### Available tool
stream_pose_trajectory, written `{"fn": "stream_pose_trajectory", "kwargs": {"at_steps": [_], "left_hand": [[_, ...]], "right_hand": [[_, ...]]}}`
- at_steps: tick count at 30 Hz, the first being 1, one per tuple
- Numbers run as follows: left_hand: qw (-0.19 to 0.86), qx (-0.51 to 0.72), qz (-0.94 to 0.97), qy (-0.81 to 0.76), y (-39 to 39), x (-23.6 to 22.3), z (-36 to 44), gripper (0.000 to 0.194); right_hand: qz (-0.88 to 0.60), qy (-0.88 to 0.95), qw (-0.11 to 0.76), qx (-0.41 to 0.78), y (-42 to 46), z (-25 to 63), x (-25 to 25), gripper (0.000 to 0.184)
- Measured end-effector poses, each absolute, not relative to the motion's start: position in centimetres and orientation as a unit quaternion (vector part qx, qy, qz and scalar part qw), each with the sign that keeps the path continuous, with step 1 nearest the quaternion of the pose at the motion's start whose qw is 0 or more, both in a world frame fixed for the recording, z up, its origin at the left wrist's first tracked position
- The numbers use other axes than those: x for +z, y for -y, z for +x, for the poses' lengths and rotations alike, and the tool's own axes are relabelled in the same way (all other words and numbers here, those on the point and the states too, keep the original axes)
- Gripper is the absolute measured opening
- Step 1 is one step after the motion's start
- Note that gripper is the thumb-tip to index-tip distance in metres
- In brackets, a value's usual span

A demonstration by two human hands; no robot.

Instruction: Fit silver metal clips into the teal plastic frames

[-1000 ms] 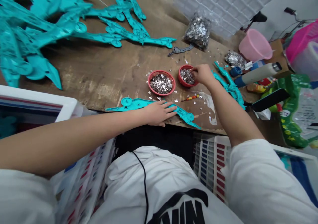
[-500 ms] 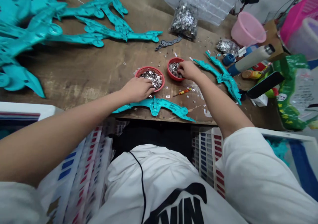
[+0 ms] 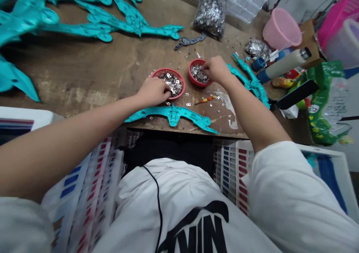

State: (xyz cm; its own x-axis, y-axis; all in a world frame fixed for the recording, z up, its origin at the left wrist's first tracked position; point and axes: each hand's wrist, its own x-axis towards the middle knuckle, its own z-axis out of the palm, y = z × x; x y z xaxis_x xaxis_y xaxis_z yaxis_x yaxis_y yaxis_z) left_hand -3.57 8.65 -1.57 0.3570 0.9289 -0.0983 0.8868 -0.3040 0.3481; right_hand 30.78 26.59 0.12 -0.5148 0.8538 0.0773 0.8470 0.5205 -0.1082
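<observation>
Loose silver metal pieces (image 3: 171, 84) fill two round red baskets (image 3: 167, 71).

Soft, even, rather dim light comes from no clear source; a faint shadow lies beside the right forearm (image 3: 252, 111), silver metal clips (image 3: 171, 84) glint slightly, and wide-lens distortion bends the edges.

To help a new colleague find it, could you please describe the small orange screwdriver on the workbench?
On the wooden workbench, find the smaller of the two red mesh baskets of silver clips. Just below it, the screwdriver lies on the wood, above the teal plastic piece. It alone is orange among the scattered clips.
</observation>
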Motion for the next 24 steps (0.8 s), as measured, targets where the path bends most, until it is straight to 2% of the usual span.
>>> {"fn": "stream_pose_trajectory", "kwargs": {"at_steps": [2, 6, 12, 14, 18, 24], "left_hand": [[0.187, 0.057, 0.797, -0.572, -8.9, -1.4, -3.5, 0.040], [0.200, 0.051, 0.791, -0.575, -9.5, -1.5, -3.7, 0.036], [0.157, 0.070, 0.851, -0.496, -8.6, -1.6, -4.1, 0.069], [0.129, 0.072, 0.874, -0.463, -7.8, -1.2, -4.1, 0.070], [0.094, -0.001, 0.884, -0.459, -7.0, -0.4, -4.2, 0.073], [0.104, -0.024, 0.883, -0.456, -7.1, -1.0, -4.0, 0.080]], "right_hand": [[-0.504, 0.861, 0.055, 0.046, -25.0, 31.9, 1.4, 0.025], [-0.514, 0.846, 0.106, 0.090, -19.9, 34.4, 3.4, 0.026], [-0.570, 0.790, 0.203, 0.098, -17.7, 36.6, 2.8, 0.051], [-0.583, 0.769, 0.247, 0.088, -19.0, 36.2, 2.7, 0.047], [-0.577, 0.757, 0.299, 0.065, -20.8, 35.0, 4.0, 0.035], [-0.565, 0.771, 0.278, 0.094, -16.8, 35.9, 5.3, 0.038]]}}
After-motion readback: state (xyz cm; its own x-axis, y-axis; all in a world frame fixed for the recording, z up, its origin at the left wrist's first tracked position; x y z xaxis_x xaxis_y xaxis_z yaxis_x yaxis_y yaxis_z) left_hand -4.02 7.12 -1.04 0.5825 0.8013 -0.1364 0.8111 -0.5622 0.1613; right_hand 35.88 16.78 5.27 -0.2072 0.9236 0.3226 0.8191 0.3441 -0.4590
